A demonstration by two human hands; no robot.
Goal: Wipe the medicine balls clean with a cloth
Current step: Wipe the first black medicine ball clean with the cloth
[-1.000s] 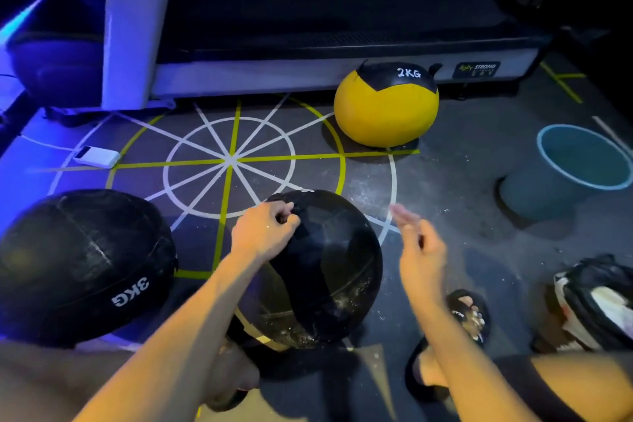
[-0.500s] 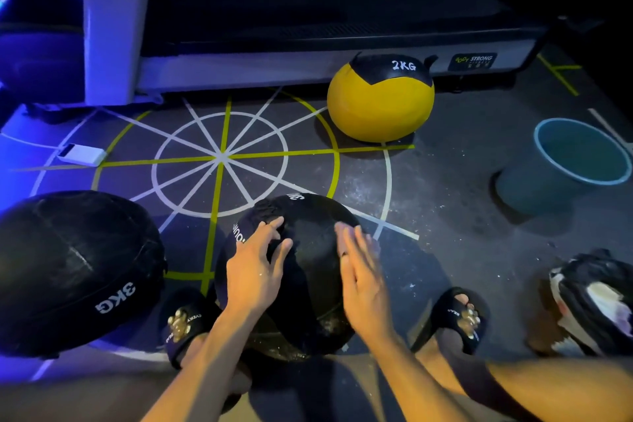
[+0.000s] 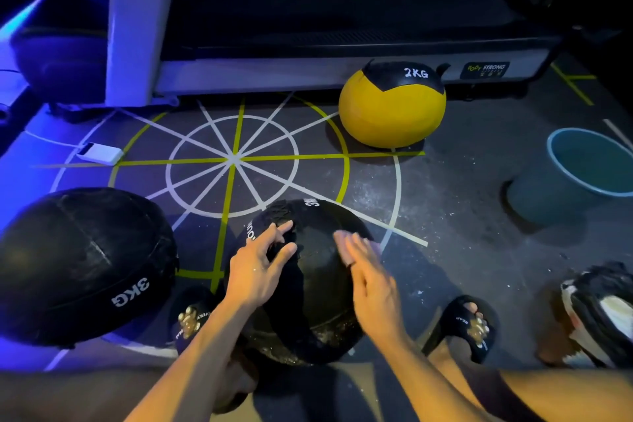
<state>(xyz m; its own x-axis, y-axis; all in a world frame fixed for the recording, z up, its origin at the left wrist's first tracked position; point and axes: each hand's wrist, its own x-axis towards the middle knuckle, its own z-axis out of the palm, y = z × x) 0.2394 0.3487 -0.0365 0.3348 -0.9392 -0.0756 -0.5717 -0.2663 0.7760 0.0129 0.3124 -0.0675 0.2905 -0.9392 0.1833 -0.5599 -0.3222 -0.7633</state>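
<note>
While no cloth can be seen in either hand, a person crouches over a black ball (image 3: 318,284) marked 3KG, set on the gym floor (image 3: 462,216) between 2 sandalled feet, apparently to steady or turn it for wiping. Behind stands 1 treadmill (image 3: 342,27). Balls number 3: a second black 3KG ball (image 3: 82,264) just to the left and 1 yellow 2KG ball (image 3: 392,106) farther off, both likely awaiting their turn. Nearby sits 1 blue bucket (image 3: 582,175), probably within reach for rinsing. Left hand (image 3: 255,267) lies spread on the ball, fingers straight; right hand (image 3: 368,271), blurred, rests flat, gripping nothing.
</note>
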